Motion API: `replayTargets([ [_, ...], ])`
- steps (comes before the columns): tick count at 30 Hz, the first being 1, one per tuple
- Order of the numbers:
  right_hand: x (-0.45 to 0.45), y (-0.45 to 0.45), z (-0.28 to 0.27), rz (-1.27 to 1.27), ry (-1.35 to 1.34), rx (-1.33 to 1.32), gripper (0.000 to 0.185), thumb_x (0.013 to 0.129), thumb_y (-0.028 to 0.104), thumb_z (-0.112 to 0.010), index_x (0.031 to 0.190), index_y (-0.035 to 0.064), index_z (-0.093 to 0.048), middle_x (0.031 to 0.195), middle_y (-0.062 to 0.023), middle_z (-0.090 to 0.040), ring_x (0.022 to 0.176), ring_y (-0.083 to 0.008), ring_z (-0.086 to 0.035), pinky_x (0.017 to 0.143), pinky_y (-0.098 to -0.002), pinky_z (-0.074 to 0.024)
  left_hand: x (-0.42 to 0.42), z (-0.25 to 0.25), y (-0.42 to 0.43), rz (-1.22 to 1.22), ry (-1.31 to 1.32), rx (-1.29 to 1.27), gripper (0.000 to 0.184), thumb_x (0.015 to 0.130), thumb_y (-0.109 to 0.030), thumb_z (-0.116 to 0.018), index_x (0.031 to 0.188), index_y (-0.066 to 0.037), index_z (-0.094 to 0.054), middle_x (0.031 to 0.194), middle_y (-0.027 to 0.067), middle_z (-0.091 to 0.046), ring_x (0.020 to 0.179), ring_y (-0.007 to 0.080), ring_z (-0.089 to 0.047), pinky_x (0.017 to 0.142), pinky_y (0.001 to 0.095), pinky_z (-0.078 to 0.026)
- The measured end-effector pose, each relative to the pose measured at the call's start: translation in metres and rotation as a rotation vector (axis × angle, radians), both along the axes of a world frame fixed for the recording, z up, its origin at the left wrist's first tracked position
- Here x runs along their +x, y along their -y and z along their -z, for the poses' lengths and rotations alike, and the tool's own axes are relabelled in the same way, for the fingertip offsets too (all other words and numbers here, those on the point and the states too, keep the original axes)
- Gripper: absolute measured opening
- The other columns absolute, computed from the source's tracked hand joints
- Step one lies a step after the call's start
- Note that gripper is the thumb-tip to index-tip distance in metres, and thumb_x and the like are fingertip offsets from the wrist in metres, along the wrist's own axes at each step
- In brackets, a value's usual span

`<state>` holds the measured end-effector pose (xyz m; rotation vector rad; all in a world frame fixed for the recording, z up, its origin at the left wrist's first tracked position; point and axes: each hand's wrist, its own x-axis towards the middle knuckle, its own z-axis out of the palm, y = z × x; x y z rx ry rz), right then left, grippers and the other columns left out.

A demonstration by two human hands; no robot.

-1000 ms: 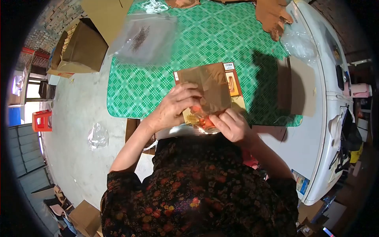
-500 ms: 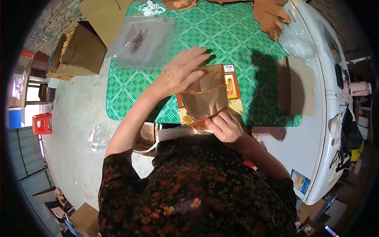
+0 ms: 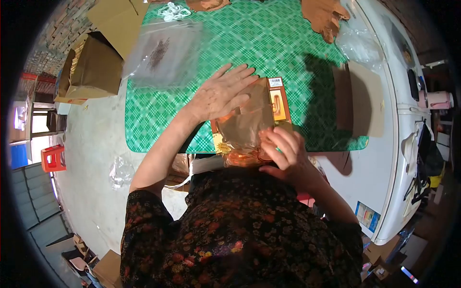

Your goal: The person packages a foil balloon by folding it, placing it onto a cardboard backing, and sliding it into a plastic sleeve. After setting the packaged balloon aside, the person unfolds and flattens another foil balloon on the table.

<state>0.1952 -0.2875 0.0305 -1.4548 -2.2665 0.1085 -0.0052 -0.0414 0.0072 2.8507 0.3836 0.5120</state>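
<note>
A flat package printed in brown, orange and yellow (image 3: 279, 108), with a shiny, see-through brownish film (image 3: 240, 129) over much of it, lies at the near edge of the table with a green plaid cover (image 3: 161, 117), about midway along it. The left hand (image 3: 218, 97) is spread over the far left part of the package, palm down; its grip is released, the fingers extended. The right hand (image 3: 284, 150) is at the near right part, fingers bent against the film and thumb lower down; whether its grip pinches the film I cannot tell.

Farther left on the table is a pile of clear plastic bags with a dark printed patch (image 3: 180, 53), and beyond it a tangle of white cord (image 3: 174, 12). Ragged brown pieces (image 3: 325, 18) are at the far right, near crumpled clear plastic (image 3: 361, 45). A light brown cardboard panel (image 3: 369, 103) is at the right edge.
</note>
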Motion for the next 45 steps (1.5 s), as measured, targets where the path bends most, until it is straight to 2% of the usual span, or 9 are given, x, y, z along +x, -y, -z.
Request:
replayTargets([
  [3,0.016,0.009,-0.001,0.106,0.019,-0.122,0.081,0.091,0.057,-0.072,0.148,0.003,-0.054,0.155,-0.0172,-0.05,0.149,-0.0337,-0.041,0.121,-0.0549,-0.0274,0.001,0.0,-0.001,0.006,-0.003,-0.021,0.055,0.108,-0.039,-0.051,0.154,-0.008,-0.05,0.16,0.0152,-0.05,0.154,0.0308,-0.038,0.13,0.0511,-0.023],
  [6,0.019,0.008,0.005,0.182,0.131,-0.176,0.092,0.097,0.069,-0.055,0.152,-0.0037,-0.048,0.159,-0.0213,-0.045,0.153,-0.0358,-0.036,0.125,-0.0592,-0.0182,-0.001,0.002,-0.002,-0.001,-0.052,0.0,0.058,0.112,-0.046,-0.039,0.16,-0.014,-0.045,0.165,0.0127,-0.044,0.156,0.0294,-0.034,0.132,0.0493,-0.017],
  [7,0.02,0.008,0.012,0.186,0.185,-0.17,0.094,0.1,0.072,-0.044,0.15,-0.0072,-0.048,0.16,-0.0234,-0.044,0.155,-0.0351,-0.034,0.126,-0.0606,-0.0154,-0.001,0.002,-0.002,-0.001,-0.051,0.001,0.058,0.112,-0.046,-0.04,0.16,-0.014,-0.045,0.165,0.0125,-0.044,0.156,0.0294,-0.034,0.132,0.0493,-0.017],
  [10,0.015,0.005,0.017,0.201,0.241,-0.131,0.096,0.101,0.073,-0.039,0.149,-0.0085,-0.049,0.159,-0.0239,-0.045,0.155,-0.0341,-0.034,0.127,-0.0613,-0.0135,-0.001,0.001,-0.002,0.006,-0.035,0.006,0.056,0.111,-0.043,-0.044,0.158,-0.013,-0.046,0.164,0.0128,-0.046,0.156,0.0298,-0.035,0.131,0.05,-0.019],
  [12,0.013,0.005,0.018,0.215,0.227,-0.128,0.097,0.1,0.074,-0.039,0.148,-0.0092,-0.05,0.159,-0.0238,-0.046,0.155,-0.0344,-0.035,0.127,-0.0626,-0.0124,0.0,-0.001,0.0,0.016,-0.004,0.013,0.055,0.108,-0.038,-0.05,0.154,-0.009,-0.05,0.16,0.0139,-0.05,0.155,0.0309,-0.038,0.13,0.0515,-0.022],
  [18,0.01,0.004,0.016,0.221,0.26,-0.137,0.104,0.096,0.08,-0.04,0.147,-0.0103,-0.05,0.159,-0.0252,-0.046,0.155,-0.0354,-0.034,0.126,-0.0659,-0.0102,-0.001,-0.001,0.001,0.037,-0.131,0.101,0.058,0.112,-0.044,-0.04,0.161,-0.014,-0.043,0.169,0.0073,-0.039,0.159,0.027,-0.03,0.132,0.0507,-0.015],
  [25,0.006,0.004,0.014,0.228,0.231,-0.148,0.107,0.094,0.08,-0.045,0.145,-0.014,-0.051,0.159,-0.0284,-0.044,0.155,-0.0369,-0.033,0.127,-0.0654,-0.0069,0.0,-0.006,0.007,0.056,-0.163,0.135,0.061,0.111,-0.044,-0.042,0.163,-0.013,-0.039,0.17,0.0063,-0.036,0.159,0.0275,-0.029,0.133,0.0517,-0.014],
  [34,-0.001,0.004,0.009,0.253,0.158,-0.186,0.108,0.086,0.073,-0.065,0.148,-0.0142,-0.047,0.162,-0.0299,-0.039,0.156,-0.0379,-0.032,0.127,-0.0632,-0.0079,0.002,-0.006,0.024,0.159,-0.165,0.089,0.063,0.108,-0.044,-0.048,0.164,-0.015,-0.038,0.171,0.0049,-0.034,0.16,0.0255,-0.027,0.133,0.0513,-0.016],
  [45,-0.003,0.004,0.015,0.275,0.15,-0.146,0.109,0.086,0.076,-0.062,0.147,-0.0135,-0.047,0.162,-0.0295,-0.039,0.156,-0.0378,-0.033,0.126,-0.0648,-0.0128,-0.004,-0.003,0.047,0.262,-0.171,-0.036,0.059,0.107,-0.046,-0.05,0.161,-0.024,-0.045,0.172,0.0007,-0.032,0.161,0.0235,-0.024,0.134,0.0521,-0.013],
])
